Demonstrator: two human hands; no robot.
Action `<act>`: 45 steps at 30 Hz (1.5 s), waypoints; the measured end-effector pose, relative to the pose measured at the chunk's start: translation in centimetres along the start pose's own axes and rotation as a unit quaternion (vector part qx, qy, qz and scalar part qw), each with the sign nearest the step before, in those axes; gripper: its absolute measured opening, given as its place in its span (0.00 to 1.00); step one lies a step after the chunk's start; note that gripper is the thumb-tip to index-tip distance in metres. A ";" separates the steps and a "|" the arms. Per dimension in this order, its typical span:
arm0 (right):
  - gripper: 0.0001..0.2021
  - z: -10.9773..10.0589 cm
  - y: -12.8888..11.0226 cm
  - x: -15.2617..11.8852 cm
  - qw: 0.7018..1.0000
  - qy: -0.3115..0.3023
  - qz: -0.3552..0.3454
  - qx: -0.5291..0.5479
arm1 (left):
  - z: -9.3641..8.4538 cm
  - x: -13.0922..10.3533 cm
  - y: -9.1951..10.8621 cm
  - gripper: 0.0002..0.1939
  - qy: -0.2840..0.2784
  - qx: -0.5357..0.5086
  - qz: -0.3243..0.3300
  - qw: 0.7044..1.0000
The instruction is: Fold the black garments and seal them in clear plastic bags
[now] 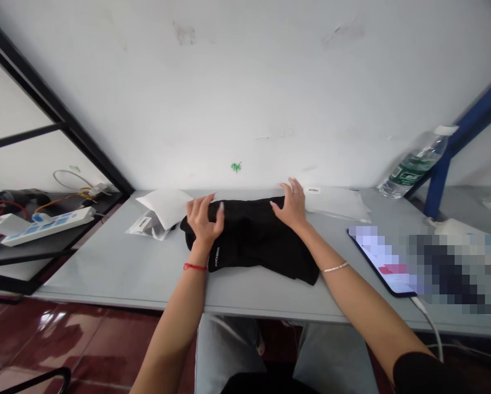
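Small white lettering (217,256) runs along the left part of the black cloth (249,235), too small for me to read. A clear bag (157,227) with something dark inside bears a barcode label (144,224). The cloth lies on the grey desk (117,262) before a scuffed white wall (245,98), left hand (203,223) and right hand (293,208) spread at its far edge. A green-labelled bottle (413,167) stands right.

2 hands (204,223) (292,208), 1 cloth (249,235), 2 bracelets (195,267) (336,267) and 1 bottle (413,167) show.
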State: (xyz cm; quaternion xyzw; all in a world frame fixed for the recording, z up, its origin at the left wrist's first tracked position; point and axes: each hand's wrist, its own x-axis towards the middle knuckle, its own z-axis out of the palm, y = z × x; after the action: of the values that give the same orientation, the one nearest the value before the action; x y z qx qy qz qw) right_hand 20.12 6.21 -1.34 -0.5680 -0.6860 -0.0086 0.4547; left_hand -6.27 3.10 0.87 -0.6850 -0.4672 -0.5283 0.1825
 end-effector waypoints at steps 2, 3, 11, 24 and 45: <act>0.35 0.0 -1.1 -0.4 0.990 -0.114 -0.081 -0.028 | 0.0 0.3 0.5 0.30 -0.184 -0.004 0.028 0.983; 0.38 0.0 -1.8 -0.7 0.977 -0.181 -0.110 -0.028 | 0.1 0.3 0.6 0.36 -0.283 -0.004 0.035 0.959; 0.38 0.1 -5.0 -3.4 0.929 -0.336 -0.138 -0.067 | 0.9 -0.3 0.0 0.32 -0.486 0.011 -0.013 0.874; 0.21 -2.5 -3.8 -1.6 0.988 0.023 -0.108 -0.107 | -0.7 1.0 -2.0 0.34 -0.178 0.033 -0.075 0.981; 0.17 -12.2 -10.5 -0.3 0.962 0.208 -0.113 -0.140 | -14.0 12.1 3.4 0.30 -0.162 -0.028 0.088 0.983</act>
State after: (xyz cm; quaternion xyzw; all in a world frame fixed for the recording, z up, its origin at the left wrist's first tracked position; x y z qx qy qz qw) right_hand 19.27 -4.18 10.94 -0.5302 -0.6283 -0.2735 0.4994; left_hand -11.07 -3.58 17.75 -0.8047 -0.4133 -0.4055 0.1310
